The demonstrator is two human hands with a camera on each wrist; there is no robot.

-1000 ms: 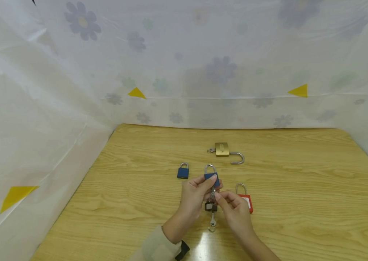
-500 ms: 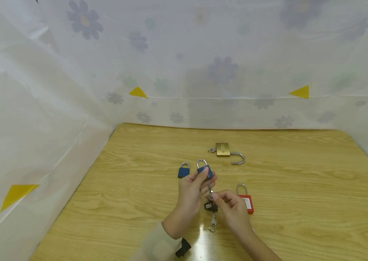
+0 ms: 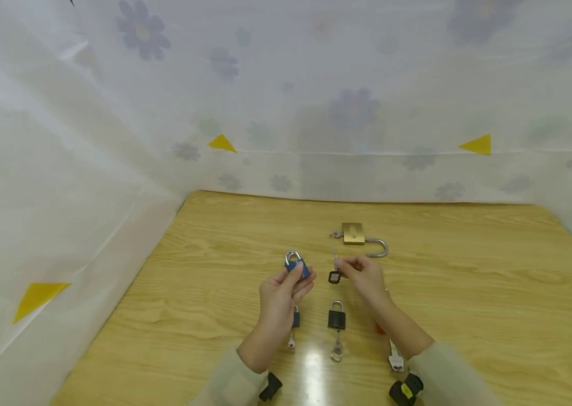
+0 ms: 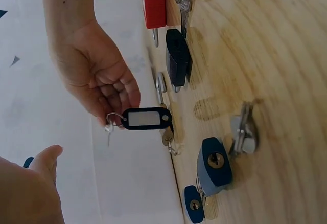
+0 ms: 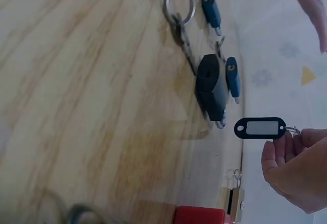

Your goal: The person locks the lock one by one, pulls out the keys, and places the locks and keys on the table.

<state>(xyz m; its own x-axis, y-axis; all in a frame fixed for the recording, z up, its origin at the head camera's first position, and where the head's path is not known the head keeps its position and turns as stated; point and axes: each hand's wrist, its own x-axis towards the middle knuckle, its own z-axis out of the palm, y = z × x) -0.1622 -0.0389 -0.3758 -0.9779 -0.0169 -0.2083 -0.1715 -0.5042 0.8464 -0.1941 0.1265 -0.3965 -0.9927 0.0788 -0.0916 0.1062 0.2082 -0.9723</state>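
My left hand (image 3: 279, 301) holds a small blue padlock (image 3: 298, 268) with a silver shackle, thumb across its front. In the left wrist view that padlock is almost wholly hidden behind the hand. My right hand (image 3: 366, 279) pinches a small silver key (image 3: 336, 258) by its ring. From this ring hangs a black key tag (image 5: 261, 128) with a pale label. Key and padlock are held apart, above the table. Below my right hand, a black padlock (image 3: 337, 320) lies with a key (image 3: 337, 349) beside its base.
A brass padlock (image 3: 353, 233) with its shackle swung out lies at the back, a key at its side. Another blue padlock (image 3: 296, 319) shows beside my left wrist. My right forearm mostly covers a red padlock (image 4: 153, 4). A loose key (image 3: 395, 359) lies near that forearm.
The key with its black tag has come away from the blue padlock. My right hand has moved it up and forward; my left hand has moved left with the padlock.
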